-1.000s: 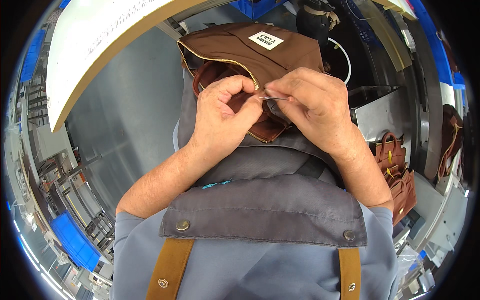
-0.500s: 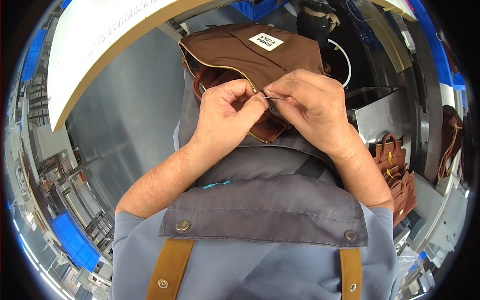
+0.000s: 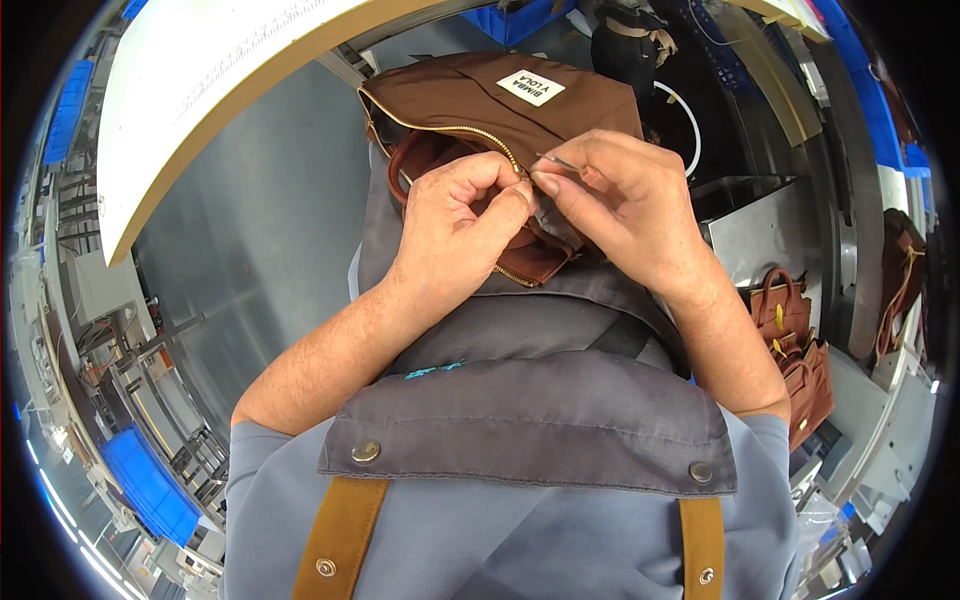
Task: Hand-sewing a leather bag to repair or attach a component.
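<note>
A brown fabric bag (image 3: 450, 90) with a white label lies across my lap on the dark grey apron (image 3: 520, 420). Its gold-toothed zipper (image 3: 470, 131) is undone, showing reddish-brown lining. At the zipper's end, my left hand (image 3: 450, 215) is closed, thumb and forefinger pinching the bag's edge. Close beside it, my right hand (image 3: 635, 205) is closed too, holding a thin needle-like metal tool (image 3: 562, 161) that points up and left. My right fingertips come close to the left ones at the zipper end, and the exact spot between them is hidden.
A curved white tabletop (image 3: 190, 90) with a tan edge arches at the upper left. On the right sit several brown leather handbags (image 3: 800, 375) and a metal box (image 3: 765, 230). A blue bin (image 3: 150, 485) is at the lower left, and a black machine part (image 3: 625, 50) stands behind the bag.
My right fingers have drawn slightly apart from the left ones and the tool has tilted, its tip now higher above the bag's edge. My left hand keeps its pinch.
</note>
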Demonstrator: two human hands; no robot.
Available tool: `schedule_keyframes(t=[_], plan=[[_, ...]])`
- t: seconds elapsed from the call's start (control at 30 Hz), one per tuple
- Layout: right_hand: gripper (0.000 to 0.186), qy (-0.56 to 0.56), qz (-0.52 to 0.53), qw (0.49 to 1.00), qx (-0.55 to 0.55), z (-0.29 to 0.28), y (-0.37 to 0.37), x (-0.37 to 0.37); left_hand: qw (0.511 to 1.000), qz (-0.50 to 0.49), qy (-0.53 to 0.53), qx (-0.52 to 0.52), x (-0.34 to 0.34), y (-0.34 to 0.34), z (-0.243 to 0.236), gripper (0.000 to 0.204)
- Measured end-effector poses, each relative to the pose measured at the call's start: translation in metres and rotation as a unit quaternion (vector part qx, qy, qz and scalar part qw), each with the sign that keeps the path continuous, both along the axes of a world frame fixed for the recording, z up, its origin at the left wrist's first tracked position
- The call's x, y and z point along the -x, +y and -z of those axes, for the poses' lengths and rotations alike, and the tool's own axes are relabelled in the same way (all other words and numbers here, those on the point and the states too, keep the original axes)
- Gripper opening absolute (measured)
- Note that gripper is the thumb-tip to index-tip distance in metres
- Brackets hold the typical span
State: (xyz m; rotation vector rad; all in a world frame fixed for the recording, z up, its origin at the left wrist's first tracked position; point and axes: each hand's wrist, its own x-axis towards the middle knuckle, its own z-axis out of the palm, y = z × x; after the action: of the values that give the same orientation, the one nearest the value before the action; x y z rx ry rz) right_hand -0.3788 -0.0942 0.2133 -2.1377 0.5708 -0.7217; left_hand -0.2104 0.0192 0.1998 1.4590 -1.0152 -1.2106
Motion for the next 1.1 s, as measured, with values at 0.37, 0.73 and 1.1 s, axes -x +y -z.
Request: schedule_keyframes(t=[0.37,0.73,1.1], plan=[[0.013,0.085,-0.03,0.989,0.114,-0.016,-0.01,-0.009,0.996,-0.044,0.047,0.058,0.008,-0.004,0.008,0.014],[0.012,0.037,-0.039,0.996,0.067,-0.002,-0.011,-0.007,0.988,-0.068,0.133,0.047,0.008,-0.005,0.013,0.018],[0.019,0.019,-0.073,0.974,0.213,0.006,-0.008,-0.009,0.972,-0.034,0.225,-0.056,0.003,-0.009,0.016,0.025]])
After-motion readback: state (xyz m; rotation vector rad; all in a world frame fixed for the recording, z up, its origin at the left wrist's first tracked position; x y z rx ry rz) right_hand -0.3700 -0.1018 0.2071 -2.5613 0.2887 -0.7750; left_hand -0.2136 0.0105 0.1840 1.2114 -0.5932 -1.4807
